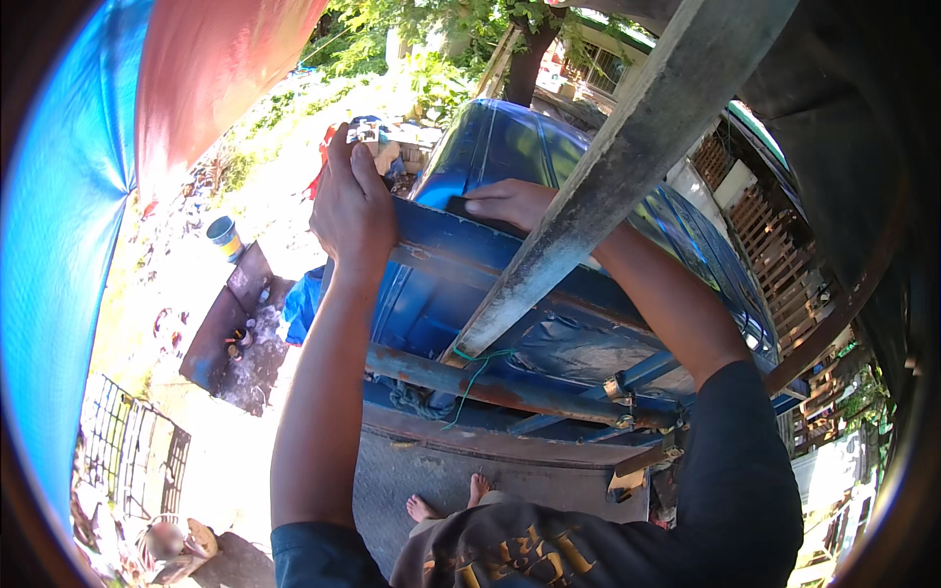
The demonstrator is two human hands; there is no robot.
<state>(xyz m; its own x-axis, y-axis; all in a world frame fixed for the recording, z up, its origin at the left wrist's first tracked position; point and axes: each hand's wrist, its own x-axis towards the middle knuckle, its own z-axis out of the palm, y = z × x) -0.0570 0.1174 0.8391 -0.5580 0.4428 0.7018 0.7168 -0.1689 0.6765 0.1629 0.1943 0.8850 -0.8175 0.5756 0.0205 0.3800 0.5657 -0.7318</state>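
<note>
My left hand (353,201) is closed around the left end of a blue-painted metal beam (441,235), its thumb and fingers pointing up. On the same beam, further right, my right hand (512,203) presses down with fingers together over a small dark pad (459,205). Only an edge of that pad shows, so its exact kind is hard to make out. Worn, scuffed paint marks the beam's edge. Behind it rises a glossy blue vehicle body (510,147). A weathered wooden post (608,186) slants across in front of my right forearm.
Below the beam runs a rusty blue pipe (470,382), with a green cord (480,363) tied at the post's lower end. My bare feet stand on a grey floor (392,470). Blue tarp (59,255) hangs at left; a blue bucket (224,235) and metal rack (132,441) stand beyond.
</note>
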